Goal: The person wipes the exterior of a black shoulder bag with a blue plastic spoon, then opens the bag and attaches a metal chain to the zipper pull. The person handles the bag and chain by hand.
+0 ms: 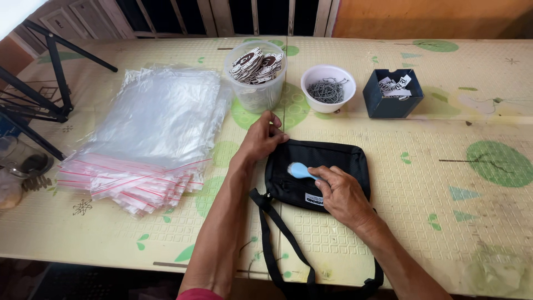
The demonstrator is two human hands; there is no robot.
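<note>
Black pouch (327, 166), flat fabric bag with a strap (277, 239) trailing over the near edge of the table (444, 133), lies near the middle of that edge on the yellow patterned cover. Stack of clear zip bags (150, 133) with red seal lines: largest item after the table, toward the left edge, well apart from the pouch. Black metal stand legs (39, 94): far left corner. Left hand (261, 139): rests on the pouch's upper left corner, fingers curled and pinching the fabric edge. Right hand (344, 194): lies on the pouch's lower right part, fingers closed around a small light-blue handled tool (300, 170) whose tip points left across the fabric. Clear plastic tub (256, 78) of round printed tags: toward the far edge, beyond the left hand. Dark blue open box (392, 93) holding printed paper slips: far edge, right of centre. White bowl (328, 88) of small metal pins: between tub and box.
</note>
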